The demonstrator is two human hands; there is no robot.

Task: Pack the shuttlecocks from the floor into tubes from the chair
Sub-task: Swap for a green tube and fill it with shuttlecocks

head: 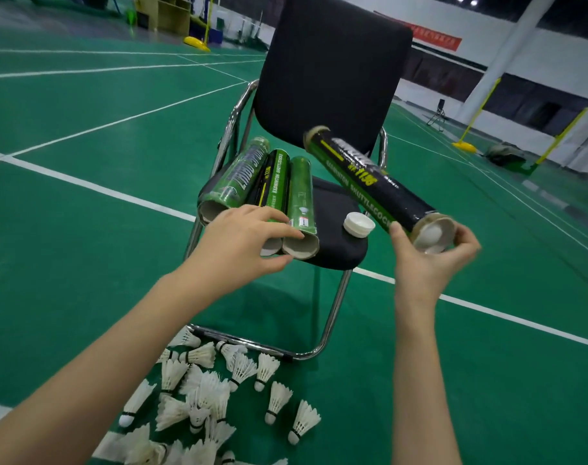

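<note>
My right hand grips the near end of a black and green shuttlecock tube, held tilted over the black chair; a white cork shows inside its open mouth. Three more tubes lie side by side on the chair seat with open ends toward me. My left hand reaches over the near ends of the middle tubes, fingers loosely spread, touching them. A white cap sits on the seat. Several white feather shuttlecocks lie scattered on the green floor below the chair.
The chair's chrome frame stands on a green badminton court with white lines. Yellow net posts stand at the far right and another at the far left, and wooden shelving is at the back left.
</note>
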